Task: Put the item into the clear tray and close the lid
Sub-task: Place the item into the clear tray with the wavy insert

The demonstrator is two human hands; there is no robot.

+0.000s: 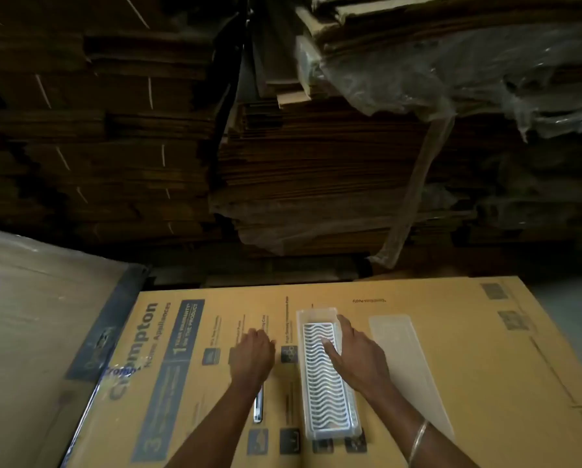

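Note:
A long clear tray [316, 314] lies on a printed cardboard box, and a white wavy-ribbed insert [320, 383] rests inside it. My right hand [353, 356] reaches over the tray's right wall, fingers spread, fingertips touching the insert near its far end. To the right of the tray the clear lid [404, 359] lies flat on the box, apart from it. My left hand [252, 356] hovers left of the tray, fingers curled, over a thin shiny metal piece [258, 407] that shows below the wrist. Whether that hand grips anything is hidden.
The printed cardboard box [468, 349] serves as the work surface, its edges at the left and far side. A plastic-wrapped board [40, 315] lies to the left. Tall stacks of flattened cardboard [316, 163] rise behind.

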